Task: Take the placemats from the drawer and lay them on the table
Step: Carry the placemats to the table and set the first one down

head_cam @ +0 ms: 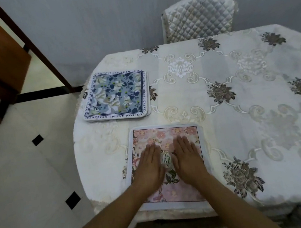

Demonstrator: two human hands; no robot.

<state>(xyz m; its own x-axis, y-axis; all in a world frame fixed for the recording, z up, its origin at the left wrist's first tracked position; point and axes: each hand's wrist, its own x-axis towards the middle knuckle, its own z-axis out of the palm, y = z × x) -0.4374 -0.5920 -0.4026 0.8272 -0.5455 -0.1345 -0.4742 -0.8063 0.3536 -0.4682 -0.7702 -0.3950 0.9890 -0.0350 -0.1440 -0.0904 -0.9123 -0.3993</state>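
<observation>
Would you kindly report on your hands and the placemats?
Left hand and right hand open, flat on the pink placemat. Blue placemat lies apart, farther left on the table. Nothing in the way.

Pretty sure this is looking like a home dining room: an embroidered cloth (180,68) is covering the tabletop (268,124), a blue floral placemat (115,95) is lying on it, and a quilted chair (199,19) is standing behind.

Quilted chair (199,17), tiled floor (23,172).
</observation>
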